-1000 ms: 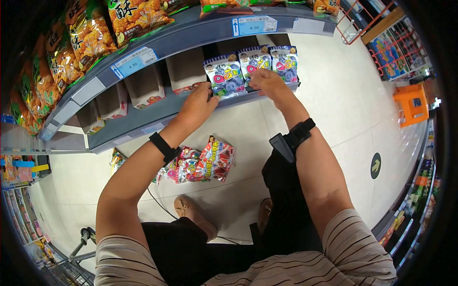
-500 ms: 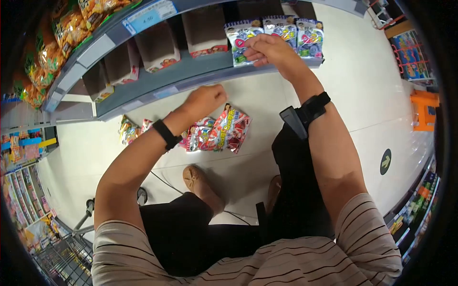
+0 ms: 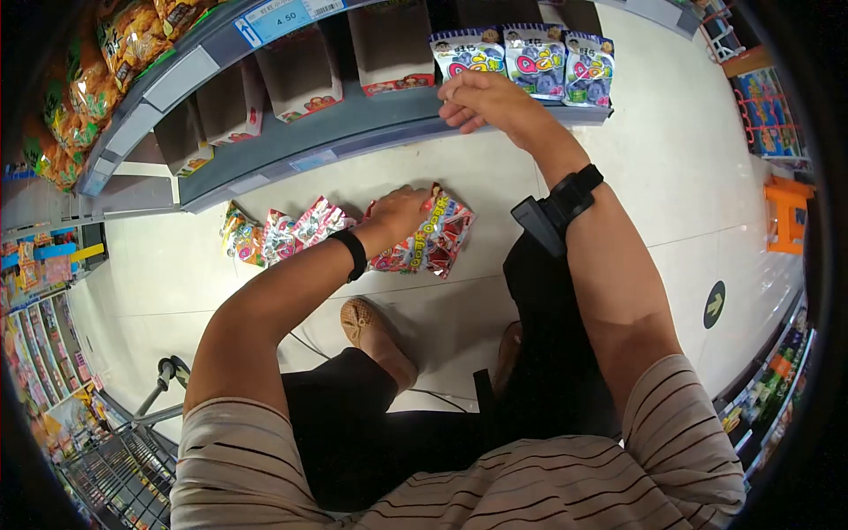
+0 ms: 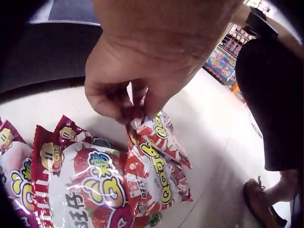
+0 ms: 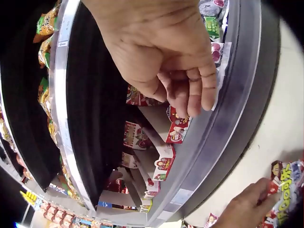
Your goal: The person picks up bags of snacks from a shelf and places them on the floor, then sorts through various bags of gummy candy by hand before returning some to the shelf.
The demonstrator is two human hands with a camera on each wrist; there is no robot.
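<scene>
The left hand (image 3: pixel 399 216) pinches the top edge of a red-and-white candy bag (image 3: pixel 446 234) lying on the floor; the left wrist view shows thumb and fingers closed on the bag's corner (image 4: pixel 159 166). A strawberry candy bag (image 4: pixel 85 180) lies beside it. The right hand (image 3: pixel 495 102) hovers before the lower shelf, fingers loosely bent and holding nothing, near the leftmost of the blue-and-white bags (image 3: pixel 468 55). In the right wrist view, the right hand (image 5: pixel 166 61) hangs in front of red-fronted boxes (image 5: pixel 178 130).
Several cardboard boxes (image 3: pixel 300 79) stand on the lower shelf (image 3: pixel 265 150). Orange snack bags (image 3: pixel 132 44) fill the upper shelf. More candy bags (image 3: pixel 278 234) lie on the floor. A wire cart (image 3: pixel 124 459) is at lower left, an orange stool (image 3: pixel 786 215) at right.
The left hand has moved from the shelf down to the floor and taken hold of a red-and-white bag. The right hand has drawn back slightly from the blue-and-white bags.
</scene>
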